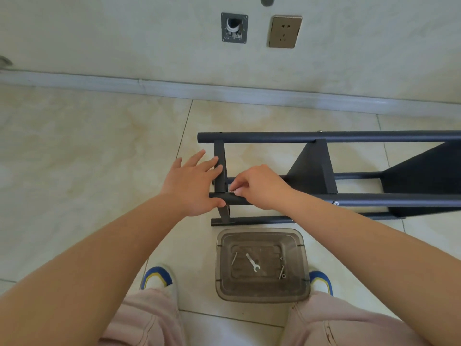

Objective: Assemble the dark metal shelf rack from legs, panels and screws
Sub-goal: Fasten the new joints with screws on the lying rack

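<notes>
- a smoky, see-through rectangular plastic tub (262, 233) stands on the pale tiled floor (87, 158), between the person's two blue-and-yellow-toed shoes (157, 277).
- in the tub lie a small silver flat wrench (252, 262) at the middle, a thin metal rod (234, 258) at the left, and a second thin metal piece with some small silver nuts (282, 258) at the right.
- just beyond the tub's far edge, the dark metal shelf rack (311, 168) lies on its side on the floor, its long round legs running left to right and off the right edge of the view; three flat panels stand across between the legs.
- the left hand (193, 186) is at the rack's left end, fingers straight and spread against the leftmost panel (220, 168), thumb resting on the near upper leg (374, 199).
- the right hand (259, 187) sits just right of that panel, over the same leg, fingers curled and fingertips pinched together on something small and pale; what it is cannot be made out.
- the two hands are near each other, with the panel between them.
- a silver screw head (336, 203) shows on the near upper leg, further right.
- on the far wall are a brass-coloured socket (285, 31) and a grey square plate with an open hole (234, 27).
</notes>
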